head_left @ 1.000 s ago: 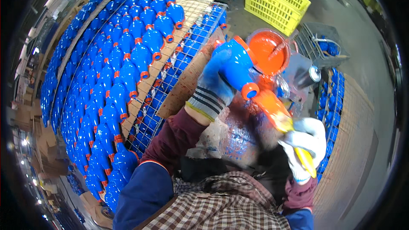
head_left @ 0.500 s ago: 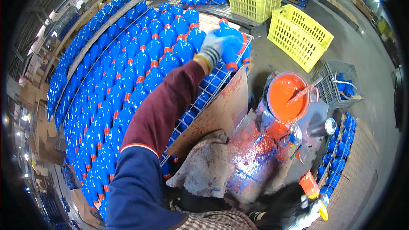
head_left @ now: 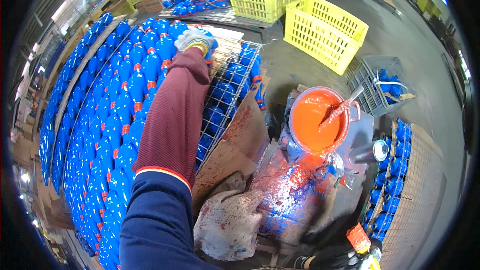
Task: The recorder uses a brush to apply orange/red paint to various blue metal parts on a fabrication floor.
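Observation:
My left hand (head_left: 194, 39), in a white glove, reaches far out to the top end of a wire rack (head_left: 227, 87) packed with several rows of blue bottle-shaped pieces with orange bands (head_left: 125, 120). It is closed around one blue piece (head_left: 212, 45), held at the rack's far corner. My right hand (head_left: 345, 260), in a dark stained glove, shows only partly at the bottom edge. It grips a paintbrush (head_left: 359, 237) with orange paint on its bristles.
An open bucket of orange paint (head_left: 317, 120) with a stir stick stands on a paint-splashed stand, with a metal can (head_left: 371, 152) beside it. A stained cloth (head_left: 230, 220) lies below. Yellow crates (head_left: 327, 30), a grey crate (head_left: 382, 85) and another rack of blue pieces (head_left: 395, 190) stand to the right.
My left hand carried the blue piece from beside the paint bucket out to the rack's far corner. My right hand with the brush dropped toward the bottom edge.

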The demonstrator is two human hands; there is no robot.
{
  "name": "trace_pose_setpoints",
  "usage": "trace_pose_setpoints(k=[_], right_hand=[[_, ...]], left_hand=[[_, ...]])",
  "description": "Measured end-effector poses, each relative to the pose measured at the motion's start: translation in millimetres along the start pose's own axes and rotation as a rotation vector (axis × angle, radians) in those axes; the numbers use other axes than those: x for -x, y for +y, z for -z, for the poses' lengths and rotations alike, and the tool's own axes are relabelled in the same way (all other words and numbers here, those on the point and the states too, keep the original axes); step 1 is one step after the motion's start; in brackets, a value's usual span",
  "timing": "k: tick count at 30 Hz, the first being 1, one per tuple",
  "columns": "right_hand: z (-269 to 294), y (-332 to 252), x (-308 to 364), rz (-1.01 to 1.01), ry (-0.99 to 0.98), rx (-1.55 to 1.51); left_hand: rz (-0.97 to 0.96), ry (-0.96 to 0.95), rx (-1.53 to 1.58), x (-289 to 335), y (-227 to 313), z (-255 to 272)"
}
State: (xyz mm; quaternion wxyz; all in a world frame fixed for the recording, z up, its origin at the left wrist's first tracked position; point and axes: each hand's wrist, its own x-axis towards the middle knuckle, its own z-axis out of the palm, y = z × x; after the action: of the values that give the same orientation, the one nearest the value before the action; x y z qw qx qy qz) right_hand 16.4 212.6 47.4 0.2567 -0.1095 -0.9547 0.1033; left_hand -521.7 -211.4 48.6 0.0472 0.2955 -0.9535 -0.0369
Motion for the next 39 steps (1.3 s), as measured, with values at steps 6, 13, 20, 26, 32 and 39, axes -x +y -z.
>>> trace_pose_setpoints(k=[6,13,20,26,32,39], right_hand=[[1.5,-13.0,-13.2,-1.095,0.645,-0.626],[21.1,55.6,-4.1,-0.842,0.487,-0.745],[-7.0,188.4,129.4,-0.662,0.048,0.233],[-15.1,226.1,174.3,-0.501,-0.084,0.491],[-16.6,261.1,175.0,-0.612,-0.213,0.499],[5.3,300.0,172.3,-0.743,-0.228,0.529]], left_hand=[[-0.264,0.063,-0.132,0.1,22.9,-34.1],[-0.406,0.198,0.008,-62.7,-61.0,-50.1],[-0.871,0.100,0.744,189.7,-86.9,14.2],[-0.836,0.004,0.940,319.0,-168.0,49.2],[-1.398,0.435,0.426,356.5,-222.9,86.3],[-1.437,0.349,0.612,385.4,-215.2,94.3]])
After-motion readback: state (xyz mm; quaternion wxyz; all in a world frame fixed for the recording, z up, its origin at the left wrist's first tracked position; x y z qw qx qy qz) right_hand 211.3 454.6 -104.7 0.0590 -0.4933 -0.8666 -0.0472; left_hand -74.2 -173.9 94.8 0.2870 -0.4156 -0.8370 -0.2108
